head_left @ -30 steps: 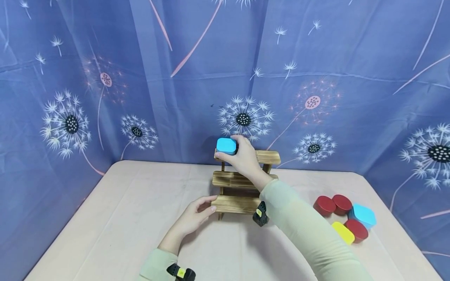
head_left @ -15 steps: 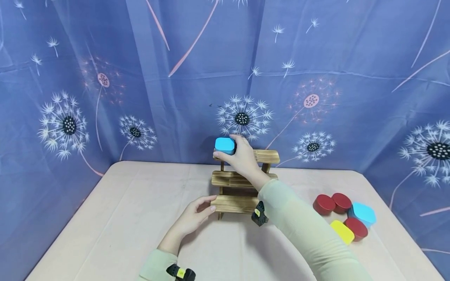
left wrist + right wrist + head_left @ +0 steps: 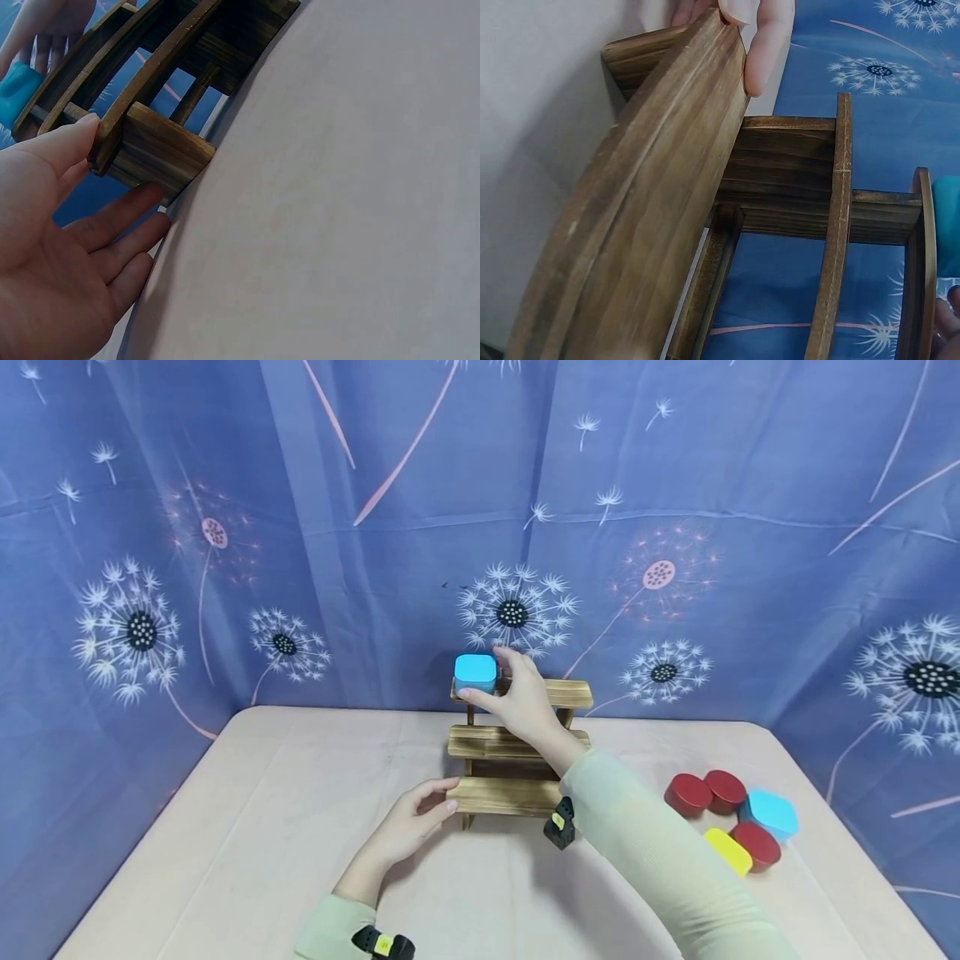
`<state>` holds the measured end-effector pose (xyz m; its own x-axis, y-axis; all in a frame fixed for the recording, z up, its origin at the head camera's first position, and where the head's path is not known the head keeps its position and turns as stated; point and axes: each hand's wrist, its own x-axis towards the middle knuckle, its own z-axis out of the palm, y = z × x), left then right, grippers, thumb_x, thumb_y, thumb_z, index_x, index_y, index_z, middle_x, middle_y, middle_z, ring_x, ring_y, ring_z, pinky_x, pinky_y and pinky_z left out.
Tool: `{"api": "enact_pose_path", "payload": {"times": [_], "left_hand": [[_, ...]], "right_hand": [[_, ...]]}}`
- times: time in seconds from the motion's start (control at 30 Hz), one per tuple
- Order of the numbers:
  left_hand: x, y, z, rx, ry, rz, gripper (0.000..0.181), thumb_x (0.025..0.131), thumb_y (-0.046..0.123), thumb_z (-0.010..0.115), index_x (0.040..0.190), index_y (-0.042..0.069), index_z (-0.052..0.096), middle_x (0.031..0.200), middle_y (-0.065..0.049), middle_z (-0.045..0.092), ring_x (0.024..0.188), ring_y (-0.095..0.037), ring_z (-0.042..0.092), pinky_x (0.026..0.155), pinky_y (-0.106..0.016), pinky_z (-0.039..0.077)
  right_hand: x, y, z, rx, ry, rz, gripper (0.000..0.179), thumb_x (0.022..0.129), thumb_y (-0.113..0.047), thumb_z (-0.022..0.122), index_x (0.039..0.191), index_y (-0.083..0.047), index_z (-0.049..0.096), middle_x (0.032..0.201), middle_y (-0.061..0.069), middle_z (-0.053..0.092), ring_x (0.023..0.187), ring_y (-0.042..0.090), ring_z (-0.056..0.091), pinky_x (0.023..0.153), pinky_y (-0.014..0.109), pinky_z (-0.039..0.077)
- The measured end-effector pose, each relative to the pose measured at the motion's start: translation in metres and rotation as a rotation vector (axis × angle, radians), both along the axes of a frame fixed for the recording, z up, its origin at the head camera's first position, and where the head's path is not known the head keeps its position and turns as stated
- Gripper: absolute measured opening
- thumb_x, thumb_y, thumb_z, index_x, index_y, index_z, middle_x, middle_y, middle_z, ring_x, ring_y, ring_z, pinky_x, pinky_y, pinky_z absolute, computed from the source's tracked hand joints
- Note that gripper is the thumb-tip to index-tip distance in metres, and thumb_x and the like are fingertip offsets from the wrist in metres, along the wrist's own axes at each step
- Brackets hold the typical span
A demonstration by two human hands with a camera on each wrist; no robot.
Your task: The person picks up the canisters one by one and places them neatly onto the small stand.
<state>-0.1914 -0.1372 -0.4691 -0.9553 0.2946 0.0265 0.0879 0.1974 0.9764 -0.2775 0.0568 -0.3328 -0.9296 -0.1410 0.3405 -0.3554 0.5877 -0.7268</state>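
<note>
A three-tier wooden stand [image 3: 504,792] is on the pale tabletop, its steps rising toward the back. My left hand [image 3: 411,823] grips the left end of its lowest step; in the left wrist view the thumb lies at the step's edge and the fingers reach under its side. A bright blue rounded-square box [image 3: 476,670] rests at the left end of the top step. My right hand [image 3: 527,702] is just to its right, thumb and forefinger spread around its near corner, with a gap between box and palm. In the right wrist view only the blue box's edge [image 3: 948,229] shows.
To the right lie several more pieces: red round ones [image 3: 688,795], another blue rounded one [image 3: 771,815] and a yellow one [image 3: 729,852]. A blue dandelion-print curtain [image 3: 390,568] hangs close behind the table [image 3: 225,860].
My right hand's fingers have loosened and drawn slightly right, off the blue box, which stays at the top step's left end. My left hand keeps its hold. The head view has shifted a little.
</note>
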Motion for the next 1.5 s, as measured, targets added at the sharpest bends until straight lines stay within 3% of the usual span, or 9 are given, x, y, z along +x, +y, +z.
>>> {"api": "enact_pose_path", "payload": {"times": [0.43, 0.93, 1.5], "left_hand": [[0.001, 0.000, 0.002, -0.001, 0.006, -0.004, 0.044, 0.092, 0.024, 0.061, 0.133, 0.008, 0.052, 0.135, -0.018, 0.052, 0.122, -0.034, 0.053, 0.092, -0.039, 0.053], [0.001, 0.000, 0.001, -0.003, -0.010, -0.007, 0.045, 0.092, 0.025, 0.061, 0.134, 0.009, 0.051, 0.131, -0.018, 0.055, 0.118, -0.033, 0.056, 0.094, -0.042, 0.052], [0.002, 0.001, 0.003, 0.001, -0.012, -0.016, 0.046, 0.093, 0.026, 0.060, 0.135, 0.009, 0.050, 0.133, -0.018, 0.053, 0.120, -0.034, 0.054, 0.096, -0.043, 0.051]], "right_hand": [[0.018, 0.016, -0.002, -0.010, 0.019, 0.031, 0.083, 0.076, -0.049, 0.075, 0.141, -0.010, 0.041, 0.136, 0.009, 0.044, 0.125, 0.024, 0.047, 0.104, 0.043, 0.043], [0.029, 0.034, -0.010, -0.012, 0.131, 0.025, 0.067, 0.077, -0.037, 0.078, 0.132, -0.010, 0.050, 0.127, 0.009, 0.052, 0.118, 0.025, 0.051, 0.100, 0.043, 0.046], [0.044, 0.053, -0.018, 0.017, 0.276, 0.040, 0.063, 0.076, -0.028, 0.080, 0.129, -0.005, 0.053, 0.125, 0.013, 0.055, 0.114, 0.028, 0.054, 0.099, 0.044, 0.046]]}}
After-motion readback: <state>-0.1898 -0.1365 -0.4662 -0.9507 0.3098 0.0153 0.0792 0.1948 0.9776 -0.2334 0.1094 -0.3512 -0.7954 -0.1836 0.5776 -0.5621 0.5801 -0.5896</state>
